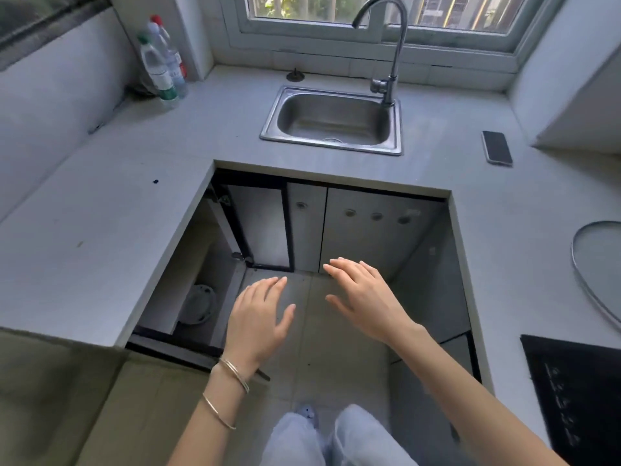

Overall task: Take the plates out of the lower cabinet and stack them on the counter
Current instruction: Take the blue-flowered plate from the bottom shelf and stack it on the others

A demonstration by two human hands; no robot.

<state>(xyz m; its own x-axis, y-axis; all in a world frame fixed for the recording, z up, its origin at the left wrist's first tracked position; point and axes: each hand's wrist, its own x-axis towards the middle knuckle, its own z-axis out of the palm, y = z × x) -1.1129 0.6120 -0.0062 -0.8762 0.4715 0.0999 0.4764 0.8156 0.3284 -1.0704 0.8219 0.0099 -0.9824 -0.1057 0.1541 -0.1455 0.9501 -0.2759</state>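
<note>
While both hands hover empty with fingers spread — left hand (258, 317), right hand (364, 299) — the plates (200, 304) sit in the open lower cabinet (188, 264) at nine o'clock; none are on the counter (100, 203) — the task looks barely begun.

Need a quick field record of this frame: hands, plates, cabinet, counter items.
left hand: open, empty, held over the floor
right hand: open, empty, fingers spread
plates: round grey plates inside the open lower cabinet on the left
grey counter: no plates stacked yet
sink: stainless steel sink, looks empty, with curved metal faucet
other items: clear plastic bottles in back left corner; black phone on the right
</note>
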